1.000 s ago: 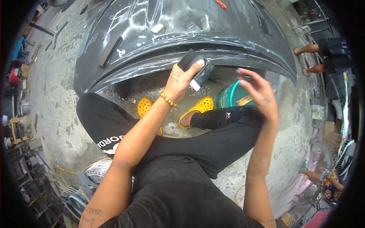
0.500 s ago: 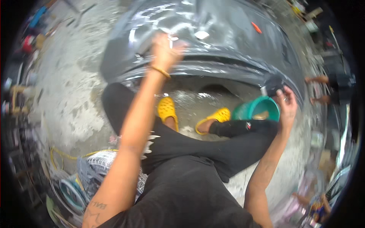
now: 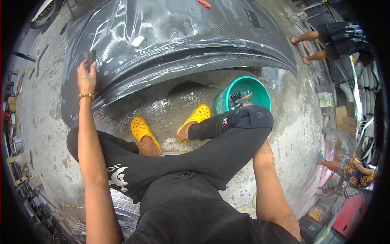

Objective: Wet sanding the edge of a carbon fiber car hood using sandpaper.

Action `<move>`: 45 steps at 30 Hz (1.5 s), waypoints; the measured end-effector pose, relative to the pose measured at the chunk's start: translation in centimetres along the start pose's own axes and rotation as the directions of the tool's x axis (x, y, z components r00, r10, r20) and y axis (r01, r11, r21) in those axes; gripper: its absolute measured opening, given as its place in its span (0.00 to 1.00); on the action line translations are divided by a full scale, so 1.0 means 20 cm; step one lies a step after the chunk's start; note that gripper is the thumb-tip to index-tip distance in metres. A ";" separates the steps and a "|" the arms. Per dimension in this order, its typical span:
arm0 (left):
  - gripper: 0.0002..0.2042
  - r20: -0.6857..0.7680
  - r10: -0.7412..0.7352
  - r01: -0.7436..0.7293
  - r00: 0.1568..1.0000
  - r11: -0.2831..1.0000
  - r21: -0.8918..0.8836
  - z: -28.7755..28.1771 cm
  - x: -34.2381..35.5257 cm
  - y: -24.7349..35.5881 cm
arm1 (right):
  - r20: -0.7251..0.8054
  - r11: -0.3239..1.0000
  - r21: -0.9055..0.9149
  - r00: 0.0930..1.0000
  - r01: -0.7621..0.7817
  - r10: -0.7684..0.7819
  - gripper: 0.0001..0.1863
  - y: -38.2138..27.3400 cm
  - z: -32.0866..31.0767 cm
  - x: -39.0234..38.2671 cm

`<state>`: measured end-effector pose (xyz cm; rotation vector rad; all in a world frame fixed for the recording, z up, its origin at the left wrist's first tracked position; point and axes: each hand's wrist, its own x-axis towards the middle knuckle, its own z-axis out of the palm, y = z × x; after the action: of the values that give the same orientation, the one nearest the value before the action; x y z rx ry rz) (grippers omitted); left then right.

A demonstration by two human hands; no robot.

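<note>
A dark, glossy car hood (image 3: 191,49) with a woven pattern lies wet in front of me. On its left part, my left hand (image 3: 86,77) is closed round a small dark block (image 3: 92,57), held by its edges with the thumb on the right. A white block (image 3: 138,41) rests on the hood, right of that hand. My right forearm (image 3: 264,158) passes behind my right knee, which hides the hand. Beyond this knee stands a green bucket (image 3: 221,101) with dark and brownish things inside that I cannot make out.
An orange-red object (image 3: 204,3) lies on the far part of the hood. My feet, in yellow clogs (image 3: 197,114), are on the wet concrete floor (image 3: 162,105). Two people are at the right, one in dark clothes (image 3: 347,38). Yellow cord (image 3: 69,209) lies behind me at left.
The view has shifted right, so the hood and bucket sit differently in it. My left hand has moved toward the hood's left side. My right hand, with a dark pad before, has dropped behind the knee.
</note>
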<state>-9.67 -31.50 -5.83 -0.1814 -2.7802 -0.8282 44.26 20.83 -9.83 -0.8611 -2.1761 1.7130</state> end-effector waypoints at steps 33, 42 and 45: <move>0.21 0.599 0.279 0.623 0.751 0.003 -0.782 0.25 -0.90 1.18 | 0.240 0.910 0.396 0.970 -0.126 0.031 0.17 -0.83 0.99 0.41; 0.20 0.576 0.273 0.616 0.771 -0.087 -0.783 0.20 -0.99 1.18 | -0.042 0.932 0.190 0.951 0.309 -0.307 0.11 -0.88 1.15 0.46; 0.20 0.556 0.257 0.604 0.790 -0.173 -0.778 0.27 -1.05 1.21 | -0.139 0.928 0.073 0.925 0.366 -0.354 0.13 -0.92 1.18 0.44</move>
<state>14.12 -9.54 -2.94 -0.2414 -1.4757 -3.4266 19.37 4.51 -0.58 -0.4873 -1.9985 1.5253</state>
